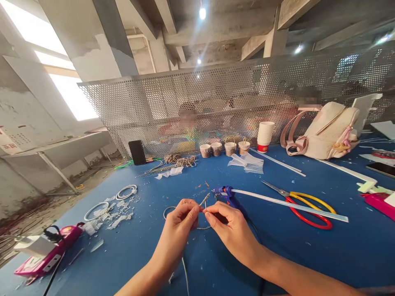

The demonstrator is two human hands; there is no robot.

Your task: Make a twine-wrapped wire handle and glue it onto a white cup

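Head view gives me a thin cord (pixel 204 200) at the centre, held just above the blue table (pixel 135 255), with a short twisted length standing up between the fingertips and a loose strand trailing down toward me. I see the left hand (pixel 180 222) pinching it between thumb and forefinger, the other fingers curled in; the right hand (pixel 228 226) pinches it the same way, its tips nearly meeting the left's. Just beyond the right hand lies a blue glue gun (pixel 230 195), a long translucent glue stick (pixel 290 203) running out of it to the right. Scissors (pixel 308 214) with one red and one yellow handle rest past that, blades slightly parted. Off to my left are two white rings (pixel 126 192) among clear scraps (pixel 121 220), with a pink power strip (pixel 58 255) nearer. Farther back I have a tangle of cord (pixel 180 160), a dark phone (pixel 137 152) propped upright, four small cups (pixel 205 151), a stack of paper cups (pixel 265 135) and a pale backpack (pixel 330 131), all before a perforated screen (pixel 138 102).
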